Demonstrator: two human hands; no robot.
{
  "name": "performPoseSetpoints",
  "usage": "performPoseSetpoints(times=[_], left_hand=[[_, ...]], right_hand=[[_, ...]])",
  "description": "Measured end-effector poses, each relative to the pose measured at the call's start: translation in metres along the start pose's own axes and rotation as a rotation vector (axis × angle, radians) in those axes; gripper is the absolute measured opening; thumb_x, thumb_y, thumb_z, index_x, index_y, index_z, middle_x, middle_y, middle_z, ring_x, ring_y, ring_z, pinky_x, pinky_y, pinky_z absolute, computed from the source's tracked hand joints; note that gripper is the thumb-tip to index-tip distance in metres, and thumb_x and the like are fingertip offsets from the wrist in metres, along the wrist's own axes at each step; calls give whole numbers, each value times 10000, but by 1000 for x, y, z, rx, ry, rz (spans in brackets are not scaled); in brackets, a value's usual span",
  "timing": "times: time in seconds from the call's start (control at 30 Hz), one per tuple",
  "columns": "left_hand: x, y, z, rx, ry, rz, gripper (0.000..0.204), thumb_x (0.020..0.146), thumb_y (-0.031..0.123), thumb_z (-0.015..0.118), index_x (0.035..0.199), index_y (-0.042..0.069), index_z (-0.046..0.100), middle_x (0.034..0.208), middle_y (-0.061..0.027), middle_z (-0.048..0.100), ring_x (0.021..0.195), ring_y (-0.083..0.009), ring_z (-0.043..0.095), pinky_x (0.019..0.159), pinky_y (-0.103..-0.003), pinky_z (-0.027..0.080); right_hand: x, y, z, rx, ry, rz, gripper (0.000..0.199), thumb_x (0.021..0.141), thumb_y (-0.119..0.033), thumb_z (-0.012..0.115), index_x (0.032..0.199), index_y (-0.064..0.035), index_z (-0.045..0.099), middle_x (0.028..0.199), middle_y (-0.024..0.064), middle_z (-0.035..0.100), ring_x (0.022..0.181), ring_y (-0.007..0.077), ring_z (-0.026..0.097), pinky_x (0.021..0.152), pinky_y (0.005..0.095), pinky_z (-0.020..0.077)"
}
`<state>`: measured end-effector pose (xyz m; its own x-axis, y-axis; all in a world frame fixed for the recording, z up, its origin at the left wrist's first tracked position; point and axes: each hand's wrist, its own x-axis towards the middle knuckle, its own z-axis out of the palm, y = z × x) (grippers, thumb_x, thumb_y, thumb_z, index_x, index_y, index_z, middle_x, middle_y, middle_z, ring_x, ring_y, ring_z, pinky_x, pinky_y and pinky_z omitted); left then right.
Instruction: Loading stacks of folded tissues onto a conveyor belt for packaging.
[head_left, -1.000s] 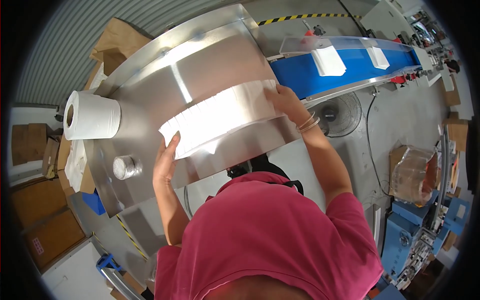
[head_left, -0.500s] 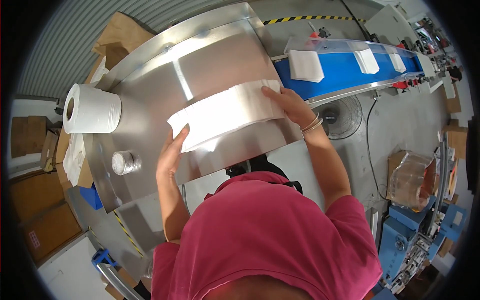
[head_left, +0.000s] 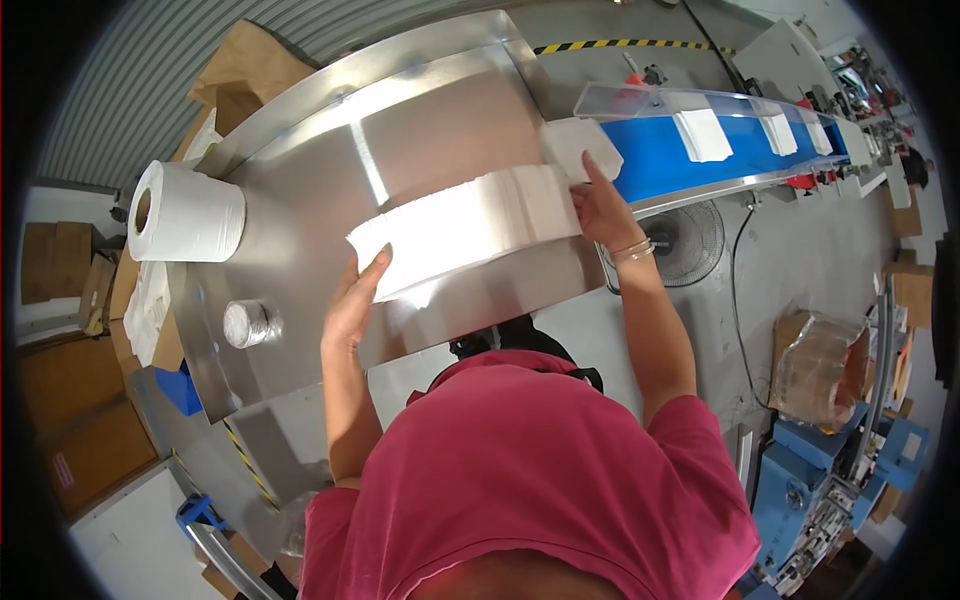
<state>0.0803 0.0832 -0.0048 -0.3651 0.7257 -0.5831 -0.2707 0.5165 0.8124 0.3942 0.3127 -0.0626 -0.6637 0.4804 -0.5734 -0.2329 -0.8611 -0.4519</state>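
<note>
A long, slightly curved row of folded white paper napkins (head_left: 470,228) stands on edge across a shiny metal table (head_left: 300,290). My left hand (head_left: 352,298) grips the row's left end, thumb on its near face and the other fingers mostly hidden. At the opposite end, my right hand (head_left: 606,210) has its thumb raised and apart, while its fingers touch the row's end. Just beyond that thumb, a separate batch of folded napkins (head_left: 582,146) lies where the table meets a blue conveyor belt (head_left: 655,160).
More napkin batches (head_left: 704,136) sit spaced along the belt, under a clear guard. A large white paper roll (head_left: 188,212) and a small roll of clear tape (head_left: 246,324) rest on the table's left side. Below the belt is a floor fan (head_left: 688,240). Cardboard boxes (head_left: 90,420) stand at left.
The napkin batches on the belt have moved left, the nearest reaching the table. My right hand has lifted its thumb off the row and shifted right to its end. The row has shifted slightly right.
</note>
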Motion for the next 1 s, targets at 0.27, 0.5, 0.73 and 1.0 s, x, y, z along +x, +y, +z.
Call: performPoseSetpoints(times=[0.27, 0.5, 0.73, 1.0], left_hand=[[2, -4, 23, 74, -118, -28, 1140, 740, 570, 651, 1405, -69, -20, 1400, -192, 353, 1356, -320, 198, 1083, -484, 109], [-7, 1, 34, 72, -85, -69, 1176, 729, 606, 638, 1405, -49, -66, 1401, -188, 355, 1365, -323, 169, 1070, -534, 78], [-9, 0, 38, 66, -11, -53, 1153, 721, 605, 644, 1410, -61, 4, 1418, -284, 243, 1358, -367, 161, 1060, -531, 162], [1, -9, 36, 13, -83, 11, 1135, 745, 563, 650, 1395, -93, -11, 1416, -281, 246, 1362, -341, 165, 1102, -426, 107]], right_hand=[[-34, 11, 80, -600, 153, -215, 468, 883, -360, 580, 1118, 45, 555, 973, 50, 626, 837, 99, 597, 733, 224, 474], [-27, 9, 64, -1159, 476, -439, 317, 808, -218, 633, 1016, 22, 617, 845, 150, 633, 757, 167, 622, 664, 277, 482], [-15, 10, -29, -1545, 229, -852, 409, 746, -207, 668, 1091, -8, 577, 813, 160, 610, 784, 232, 612, 670, 295, 486], [-32, 14, 80, -878, 168, -243, 519, 890, -379, 557, 1235, 4, 492, 1057, 55, 607, 948, 117, 585, 828, 259, 447]])
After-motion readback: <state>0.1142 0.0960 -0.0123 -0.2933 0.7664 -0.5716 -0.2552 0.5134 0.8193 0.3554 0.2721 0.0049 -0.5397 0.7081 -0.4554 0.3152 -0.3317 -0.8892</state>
